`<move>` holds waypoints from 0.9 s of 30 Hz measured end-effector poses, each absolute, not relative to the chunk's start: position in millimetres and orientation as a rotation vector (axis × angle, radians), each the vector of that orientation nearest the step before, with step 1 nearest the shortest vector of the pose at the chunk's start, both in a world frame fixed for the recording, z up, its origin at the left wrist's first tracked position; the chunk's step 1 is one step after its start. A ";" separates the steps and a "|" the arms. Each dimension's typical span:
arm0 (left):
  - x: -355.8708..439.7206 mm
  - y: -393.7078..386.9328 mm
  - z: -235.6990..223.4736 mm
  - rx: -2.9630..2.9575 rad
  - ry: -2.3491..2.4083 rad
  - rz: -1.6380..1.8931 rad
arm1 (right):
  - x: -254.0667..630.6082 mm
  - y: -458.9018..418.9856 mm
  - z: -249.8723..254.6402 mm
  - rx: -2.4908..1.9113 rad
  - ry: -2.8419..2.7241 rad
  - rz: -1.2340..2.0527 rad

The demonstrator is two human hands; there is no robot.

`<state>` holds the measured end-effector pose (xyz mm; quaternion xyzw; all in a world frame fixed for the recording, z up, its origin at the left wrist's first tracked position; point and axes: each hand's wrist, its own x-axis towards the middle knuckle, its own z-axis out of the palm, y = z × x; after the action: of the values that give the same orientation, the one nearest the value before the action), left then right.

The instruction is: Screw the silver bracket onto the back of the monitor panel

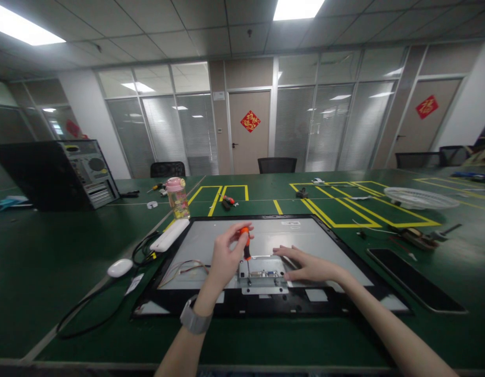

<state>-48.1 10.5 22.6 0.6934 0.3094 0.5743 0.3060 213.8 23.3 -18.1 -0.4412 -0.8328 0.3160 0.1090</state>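
My left hand (pixel 228 253) is closed around the orange and black handle of a screwdriver (pixel 247 250). The screwdriver stands nearly upright, its shaft pointing down at a metal bracket (pixel 261 289) with connector ports. That bracket sits on the back of a flat display panel (pixel 211 235), which lies on the table in its black frame. My right hand (pixel 303 264) rests with fingers spread at the bracket's right side. Whether the screwdriver's tip touches a screw is too small to tell. Thin wires (pixel 191 264) lie on the panel at left.
Left of the panel are a white power adapter (pixel 170 235), a white mouse-shaped device (pixel 120 267), black cables and a pink-lided bottle (pixel 177 198). A computer case (pixel 57 175) stands further left. A dark flat slab (pixel 415 280) lies at right, near a metal tool (pixel 418 236).
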 end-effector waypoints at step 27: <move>-49.4 9.3 25.8 1.959 0.860 1.614 | 213.4 23.1 -19.2 -1.286 -2.449 0.932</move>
<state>-49.4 9.3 25.8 0.7116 0.3124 0.5862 0.2288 213.4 23.1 -19.2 -0.4378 -0.8338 0.3173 0.1114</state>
